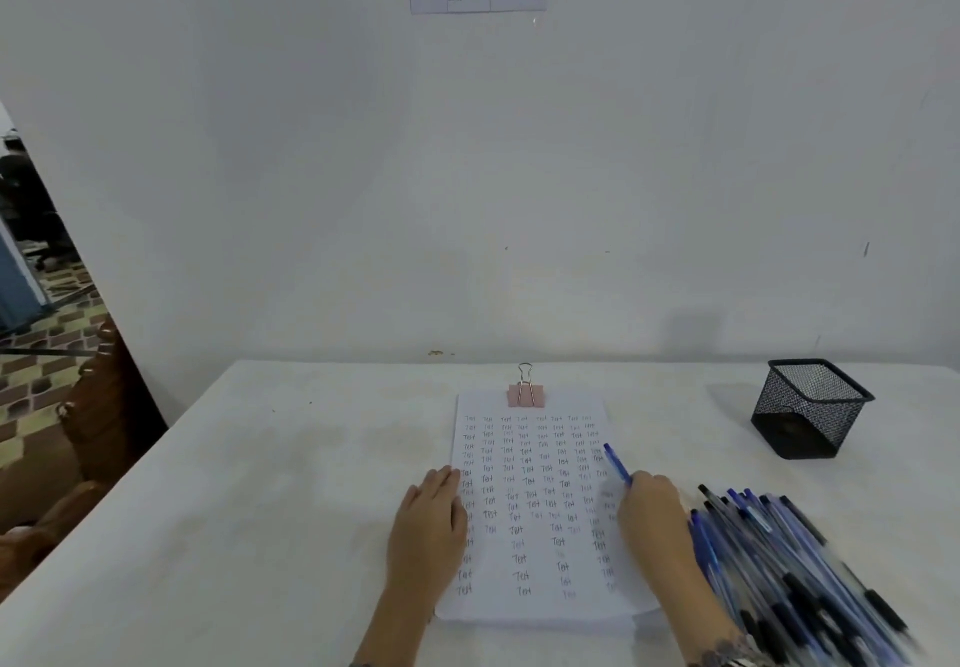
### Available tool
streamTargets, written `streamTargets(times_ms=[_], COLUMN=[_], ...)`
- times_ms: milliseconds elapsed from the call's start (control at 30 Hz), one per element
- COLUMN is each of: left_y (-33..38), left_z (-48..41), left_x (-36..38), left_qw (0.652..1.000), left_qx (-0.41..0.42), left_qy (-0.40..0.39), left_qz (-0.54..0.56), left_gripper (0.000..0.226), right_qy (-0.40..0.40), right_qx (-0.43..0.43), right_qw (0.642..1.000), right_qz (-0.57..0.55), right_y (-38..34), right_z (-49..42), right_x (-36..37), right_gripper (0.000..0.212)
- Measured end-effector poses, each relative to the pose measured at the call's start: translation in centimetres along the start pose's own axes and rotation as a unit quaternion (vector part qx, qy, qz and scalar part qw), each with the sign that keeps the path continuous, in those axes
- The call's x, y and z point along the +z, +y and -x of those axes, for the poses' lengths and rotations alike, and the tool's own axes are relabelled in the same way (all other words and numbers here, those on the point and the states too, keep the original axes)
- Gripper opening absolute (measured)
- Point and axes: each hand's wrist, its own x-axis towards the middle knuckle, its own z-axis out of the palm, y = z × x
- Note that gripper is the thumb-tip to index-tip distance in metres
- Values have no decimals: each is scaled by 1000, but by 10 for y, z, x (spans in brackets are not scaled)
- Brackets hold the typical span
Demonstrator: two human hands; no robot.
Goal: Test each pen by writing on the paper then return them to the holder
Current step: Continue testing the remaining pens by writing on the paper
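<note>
Nearby, pen pile [795, 573], mesh holder [810, 406], left hand [428, 526] flat on paper [540, 609], right hand [654, 510] pinching blue pen [617, 463]

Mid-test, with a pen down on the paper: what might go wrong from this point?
The white paper sheet is nearly filled with "Test" marks, so fresh strokes from the blue pen may overlap old ones and hide a weak pen. The loose pile of blue and black pens lies close beside the right hand; its forearm might scatter them.

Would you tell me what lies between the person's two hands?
Head view: the clipped paper, filled with "Test" words, lies between the left hand and the right hand gripping a blue pen.
</note>
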Motion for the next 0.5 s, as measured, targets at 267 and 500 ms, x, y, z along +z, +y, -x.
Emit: streamTargets(times_ms=[267,500], left_y=[-18,-20], left_z=[7,10], left_x=[-16,-13], left_qw=[999,999], left_qx=[-42,-49], left_qy=[-19,1], left_qz=[0,1], left_gripper=[74,80], right_qy=[-23,55], right_qx=[-38,-42], right_qw=[998,990], right_qz=[-36,-119], right_y=[-16,14], right_z=[7,20], right_x=[10,-38], right_gripper=[23,23])
